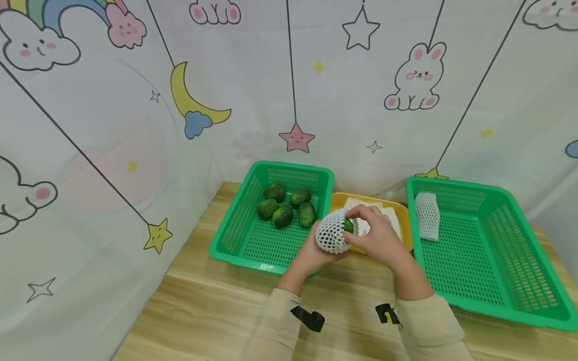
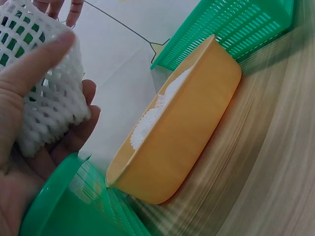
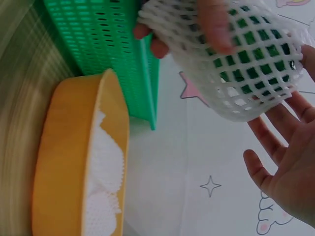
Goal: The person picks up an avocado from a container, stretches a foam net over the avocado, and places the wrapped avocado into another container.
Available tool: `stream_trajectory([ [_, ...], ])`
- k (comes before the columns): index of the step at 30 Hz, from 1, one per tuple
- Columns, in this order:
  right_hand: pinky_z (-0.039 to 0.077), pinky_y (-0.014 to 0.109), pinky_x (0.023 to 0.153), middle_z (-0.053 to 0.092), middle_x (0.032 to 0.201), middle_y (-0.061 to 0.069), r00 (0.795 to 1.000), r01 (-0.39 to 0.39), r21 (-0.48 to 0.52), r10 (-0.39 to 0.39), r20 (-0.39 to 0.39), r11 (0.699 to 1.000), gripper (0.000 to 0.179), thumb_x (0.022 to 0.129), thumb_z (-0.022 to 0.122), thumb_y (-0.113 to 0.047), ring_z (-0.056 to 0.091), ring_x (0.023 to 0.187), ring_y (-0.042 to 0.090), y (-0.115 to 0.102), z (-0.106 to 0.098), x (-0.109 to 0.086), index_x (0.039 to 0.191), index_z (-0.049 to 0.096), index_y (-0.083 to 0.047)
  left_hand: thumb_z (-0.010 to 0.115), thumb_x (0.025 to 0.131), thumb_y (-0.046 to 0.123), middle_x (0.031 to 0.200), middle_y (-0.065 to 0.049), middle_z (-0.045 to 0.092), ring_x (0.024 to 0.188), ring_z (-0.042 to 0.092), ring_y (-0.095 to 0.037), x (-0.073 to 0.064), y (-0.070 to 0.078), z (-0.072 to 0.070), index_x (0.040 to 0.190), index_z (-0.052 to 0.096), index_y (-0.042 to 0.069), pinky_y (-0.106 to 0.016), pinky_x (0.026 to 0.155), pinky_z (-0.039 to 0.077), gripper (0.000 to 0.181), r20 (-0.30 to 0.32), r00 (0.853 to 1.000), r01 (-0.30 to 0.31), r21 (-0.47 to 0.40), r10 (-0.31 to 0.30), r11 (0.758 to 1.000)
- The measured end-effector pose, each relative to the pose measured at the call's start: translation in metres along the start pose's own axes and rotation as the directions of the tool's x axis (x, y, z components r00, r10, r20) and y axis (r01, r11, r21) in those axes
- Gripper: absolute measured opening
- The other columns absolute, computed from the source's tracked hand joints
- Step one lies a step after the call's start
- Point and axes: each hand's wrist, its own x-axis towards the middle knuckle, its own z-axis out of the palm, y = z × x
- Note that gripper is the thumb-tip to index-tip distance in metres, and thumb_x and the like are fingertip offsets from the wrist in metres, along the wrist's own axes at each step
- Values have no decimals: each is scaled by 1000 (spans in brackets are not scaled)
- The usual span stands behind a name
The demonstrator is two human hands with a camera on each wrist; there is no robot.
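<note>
Between both hands is a green avocado (image 1: 348, 226) inside a white foam net sleeve (image 1: 332, 233), its skin showing through the mesh in both wrist views. The left hand (image 1: 313, 253) cups the sleeve from the left and below; in the left wrist view its thumb (image 2: 42, 61) lies across the mesh. At the sleeve's right end, the right hand (image 1: 379, 235) holds the rim with thumb and fingers, the green skin exposed between them. In the right wrist view, the right hand's lower fingers (image 3: 275, 130) are spread beneath the netted avocado.
Several avocados (image 1: 282, 216) lie in the left green basket (image 1: 271, 260). Behind the hands, a yellow tray (image 1: 406, 235) holds more white foam sleeves (image 1: 392, 220). One netted sleeve (image 1: 427, 216) lies in the right green basket (image 1: 478, 301). A patterned curtain (image 1: 253, 100) hangs behind the wooden table (image 1: 217, 311).
</note>
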Motion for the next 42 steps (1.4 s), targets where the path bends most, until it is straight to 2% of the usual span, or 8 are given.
stream_trajectory([
  [5, 27, 58, 93, 51, 118, 15, 998, 2, 65, 2, -65, 998, 20, 91, 59, -22, 36, 114, 36, 11, 5, 2, 103, 60, -6, 81, 72, 17, 124, -5, 44, 106, 50, -20, 3, 0, 0, 130, 29, 17, -38, 88, 44, 78, -24, 999, 46, -56, -48, 997],
  [9, 23, 58, 96, 44, 130, 16, 993, 59, 204, -37, -112, 977, 34, 100, 41, -26, 24, 123, 36, 19, 5, 2, 101, 63, 0, 80, 72, 30, 120, -7, 48, 101, 52, -19, 4, 1, -2, 129, 35, 15, -35, 82, 46, 74, -12, 999, 42, -70, -43, 997],
  [13, 24, 59, 96, 34, 137, 15, 999, -1, 275, 14, -46, 961, 33, 96, 51, -29, 24, 126, 36, 23, 6, 1, 112, 57, 0, 79, 71, 40, 123, -7, 49, 102, 52, -19, 6, 2, -4, 136, 37, 14, -34, 83, 46, 81, -10, 999, 35, -93, -37, 995],
  [19, 49, 39, 79, 54, 114, 13, 987, -138, 313, 157, -34, 940, 36, 89, 64, -32, 56, 98, 29, 25, 11, 2, 113, 54, -8, 77, 74, 37, 126, -11, 48, 100, 56, -21, 10, 2, -3, 137, 24, 19, -35, 80, 49, 85, 29, 998, 55, -190, -51, 980],
  [26, 49, 25, 69, 57, 101, 11, 954, -147, 487, 253, -160, 861, 34, 90, 62, -31, 56, 83, 16, 33, 18, 6, 111, 59, -5, 64, 87, 37, 122, -17, 51, 98, 59, -23, 13, -1, -2, 133, 27, 12, -36, 79, 50, 64, 72, 997, -9, -262, 29, 965],
  [30, 45, 25, 84, 44, 131, 12, 961, -154, 655, 267, -75, 739, 55, 96, 51, -30, 49, 108, 19, 39, 20, 5, 143, 28, -12, 59, 91, 26, 121, -17, 46, 101, 54, -21, 16, 0, -1, 133, 26, 7, -35, 82, 48, 57, 48, 998, -23, -243, 36, 970],
  [34, 35, 39, 99, 23, 146, 15, 967, -231, 734, 236, 99, 639, 73, 95, 53, -21, 33, 127, 29, 43, 27, 1, 148, 4, -14, 53, 95, 19, 125, -20, 45, 106, 52, -26, 15, 8, -2, 133, 25, 3, -36, 86, 46, 50, 22, 1000, -15, -218, 21, 976],
  [42, 30, 47, 102, 37, 138, 17, 963, -263, 699, 222, 151, 665, 65, 89, 63, -14, 34, 127, 29, 40, 38, 4, 142, 26, -6, 44, 98, 13, 126, -26, 46, 107, 53, -33, 6, 30, -11, 126, 26, -1, -37, 85, 47, 36, 51, 998, -16, -177, 26, 984],
])
